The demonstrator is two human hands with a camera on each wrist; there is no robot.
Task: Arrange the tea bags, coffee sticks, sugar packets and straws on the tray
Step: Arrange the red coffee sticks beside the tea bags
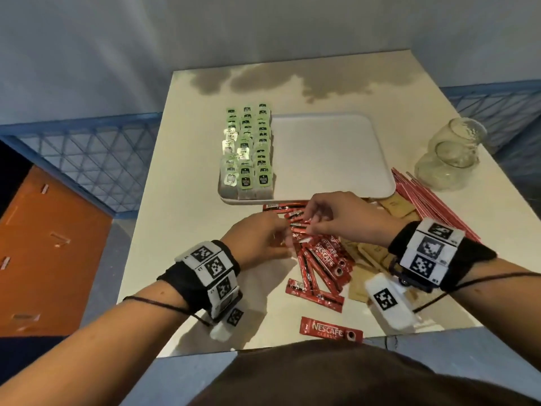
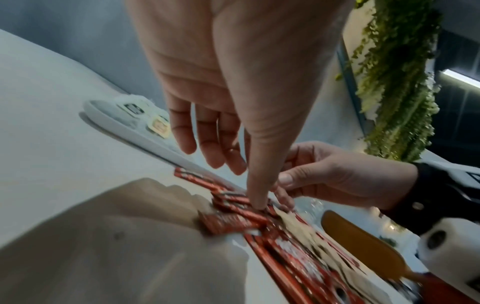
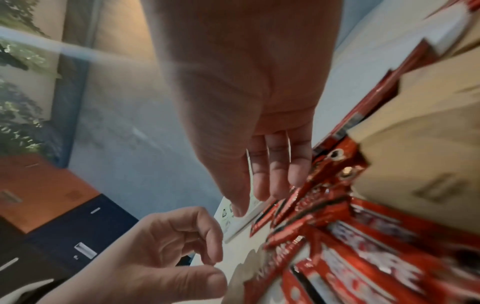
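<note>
Gathering coffee sticks (image 1: 320, 259) from the red heap on the table (image 1: 187, 206), just in front of the tray's near edge. Still loose, all of them; one more stick (image 1: 330, 333) lying apart by the table's front edge. Left hand (image 1: 257, 241) down on the heap's left end, fingers straight and slightly spread, thumb tip pressed onto a stick in the left wrist view. Right hand (image 1: 336, 218) over the heap's far end, fingers bent toward the sticks; whether pinching one or only touching, cannot tell.

Done so far, by the look of it: tea bags (image 1: 248, 150) in three neat rows along the left side of the tray (image 1: 330, 153), rest of the tray bare. Left to do: coffee sticks, sugar packets (image 1: 369, 253) and straws (image 1: 421, 200), all on the table right of the heap. Roughly a quarter through, at a guess.

Sugar packets partly hidden under the right wrist. Both wrist views blurred, sticks smeared. Number of sticks impossible to count. Two glass jars (image 1: 450, 153) at the right, beyond the straws.
</note>
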